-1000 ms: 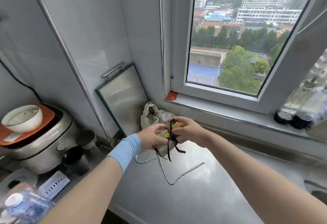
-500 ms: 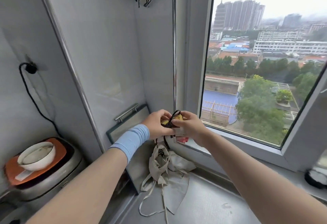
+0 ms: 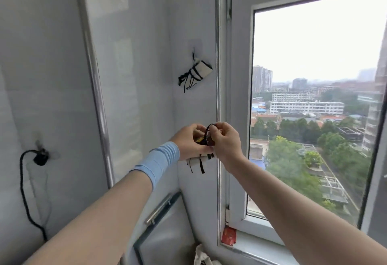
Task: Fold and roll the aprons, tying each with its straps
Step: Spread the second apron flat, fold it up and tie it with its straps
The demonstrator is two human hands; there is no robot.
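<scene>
A small rolled apron (image 3: 199, 161), pale with yellow and dark straps, is held up in front of the wall corner. My left hand (image 3: 188, 141) grips the roll from the left. My right hand (image 3: 225, 141) pinches a dark strap loop (image 3: 209, 131) at its top; loose strap ends hang below. A second rolled apron (image 3: 198, 74), pale and bound with black straps, hangs from a wall hook above. A pale cloth (image 3: 202, 256) shows at the bottom edge, mostly hidden.
A metal-framed board with a handle (image 3: 161, 231) leans against the wall below my arms. A black cord and plug (image 3: 39, 158) hang on the left wall. The window frame (image 3: 236, 181) stands to the right, with a red tag (image 3: 228, 235) on its sill.
Both hands have lifted the rolled apron from just above the counter to wall height. The view tilted up, so the counter and cooker left the frame and the hanging roll came into view.
</scene>
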